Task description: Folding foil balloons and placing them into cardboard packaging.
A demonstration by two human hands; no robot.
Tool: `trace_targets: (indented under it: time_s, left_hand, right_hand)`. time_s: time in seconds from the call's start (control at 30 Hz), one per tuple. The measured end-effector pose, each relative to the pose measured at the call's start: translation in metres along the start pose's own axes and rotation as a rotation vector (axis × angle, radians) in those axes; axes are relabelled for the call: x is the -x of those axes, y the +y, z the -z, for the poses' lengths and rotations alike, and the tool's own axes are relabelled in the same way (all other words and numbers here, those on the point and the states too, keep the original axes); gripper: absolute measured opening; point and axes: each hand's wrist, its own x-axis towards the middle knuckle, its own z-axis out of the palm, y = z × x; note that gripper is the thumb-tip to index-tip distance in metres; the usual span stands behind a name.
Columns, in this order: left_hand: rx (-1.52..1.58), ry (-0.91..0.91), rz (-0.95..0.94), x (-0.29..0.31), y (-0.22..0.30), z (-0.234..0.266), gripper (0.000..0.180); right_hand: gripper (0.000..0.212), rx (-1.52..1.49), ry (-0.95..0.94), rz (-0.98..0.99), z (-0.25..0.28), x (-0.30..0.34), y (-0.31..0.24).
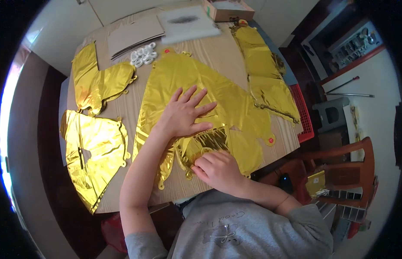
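Observation:
A flat, uninflated gold foil balloon [179, 77] covers the middle of the wooden table [136, 103]. It has small tabs along its edge and red round stickers at two corners. My left hand [180, 117] lies open on it, palm down and fingers spread. Closer to my body, my right hand [219, 171] is closed at a folded-over, crinkled flap [209, 140] of the foil, its fingers curled against the gold sheet. The fingertips are partly hidden, but foil sits directly under and beside them.
Other flat gold foil balloons lie at the upper left [93, 84], lower left [97, 149] and right [263, 60]. White rings [143, 55], grey-brown boards [136, 35], a whitish plastic sheet [188, 26] and an open box [230, 11] stand at the back. A red crate [303, 113] and wooden chair [360, 151] are right.

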Motion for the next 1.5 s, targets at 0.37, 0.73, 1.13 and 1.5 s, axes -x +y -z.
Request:
trace_targets:
  time_s: [0.37,0.73,1.13,1.5]
  left_hand:
    - [0.026,0.020,-0.005,0.001,0.000,0.000,0.091]
    - [0.070,-0.013,0.005,0.000,0.002,0.005,0.097]
    - [0.076,-0.007,-0.002,0.001,0.001,0.006,0.097]
    - [0.081,-0.012,-0.002,0.002,-0.001,0.004,0.097]
  right_hand:
    - [0.014,-0.030,-0.041,0.112,-0.013,0.003,-0.001]
    - [0.015,-0.107,-0.032,0.119,-0.020,0.007,-0.001]
    - [0.028,0.164,-0.081,0.130,0.041,0.007,0.072]
    - [0.056,0.113,-0.151,0.041,0.042,0.014,0.078]
